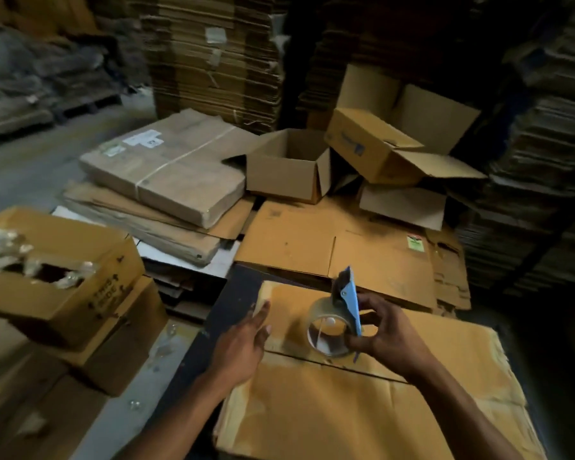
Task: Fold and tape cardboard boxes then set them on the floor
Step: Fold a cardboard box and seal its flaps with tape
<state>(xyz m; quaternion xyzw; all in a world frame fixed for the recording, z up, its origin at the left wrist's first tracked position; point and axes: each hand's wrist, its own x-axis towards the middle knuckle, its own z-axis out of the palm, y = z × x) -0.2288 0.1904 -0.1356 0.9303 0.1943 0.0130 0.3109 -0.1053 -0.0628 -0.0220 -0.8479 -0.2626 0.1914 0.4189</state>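
A brown cardboard box lies in front of me with its flaps closed, a seam running across the top. My left hand presses flat on the far left flap near the corner, fingers straight. My right hand grips a blue tape dispenser with a clear tape roll, which stands on the box top just beyond the seam.
Two open folded boxes sit beyond on flattened cardboard. A strapped bundle of flat cartons lies at the back left. An open box with plastic scraps stands left. Tall stacks of cardboard wall the background.
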